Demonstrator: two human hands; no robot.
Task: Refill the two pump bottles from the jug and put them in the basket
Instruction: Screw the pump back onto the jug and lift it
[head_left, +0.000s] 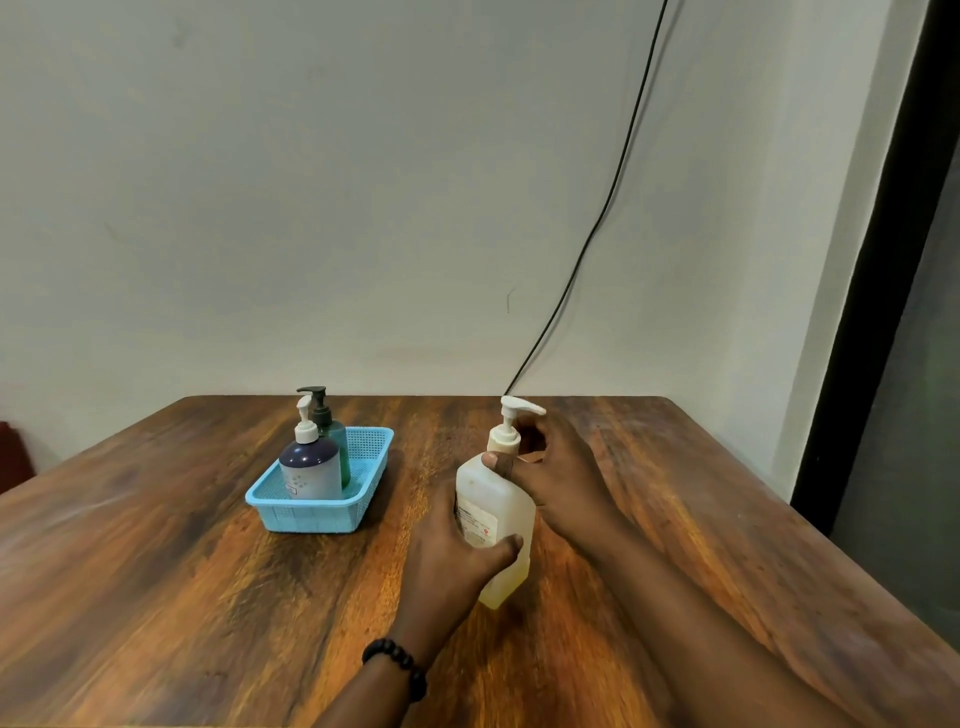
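Translucent white plastic jug (493, 519) with its cream pump top stands upright right of the blue mesh basket (317, 512); my left hand (452, 558) grips its body, my right hand (556, 467) its neck. Both pump bottles (310, 467) already stand in that basket.

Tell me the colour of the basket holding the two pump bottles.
Light blue, with a fine mesh pattern; the basket shows in the head view.
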